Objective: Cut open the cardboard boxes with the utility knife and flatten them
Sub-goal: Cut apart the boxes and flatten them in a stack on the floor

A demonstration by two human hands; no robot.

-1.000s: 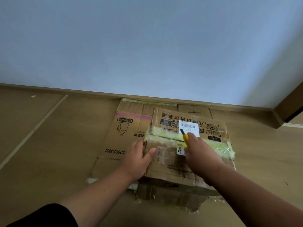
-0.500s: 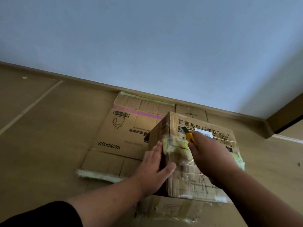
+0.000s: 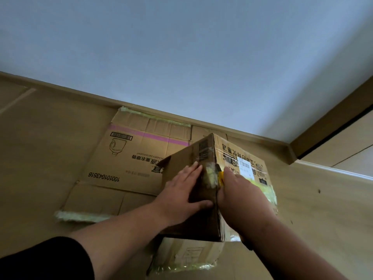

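Brown taped cardboard box (image 3: 207, 190) standing on flattened printed cardboard sheets (image 3: 129, 158) on a tan wood floor (image 3: 40, 148), beside the pale blue wall (image 3: 181, 57) and wooden baseboard (image 3: 80, 93). Left hand (image 3: 181, 193) pressed flat, fingers straight, against its side; right hand (image 3: 240, 197) gripping a yellow utility knife (image 3: 221, 175) at the box's corner.

Wood floor (image 3: 46, 158): flattened cardboard (image 3: 129, 158) lies by wall; another flat piece (image 3: 187, 257) under upright box (image 3: 201, 219).

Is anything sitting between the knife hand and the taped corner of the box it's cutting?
Nothing visible. The right hand holds the yellow knife right at the box corner's tape. The left hand lies flat on the adjoining side, clear of the knife.
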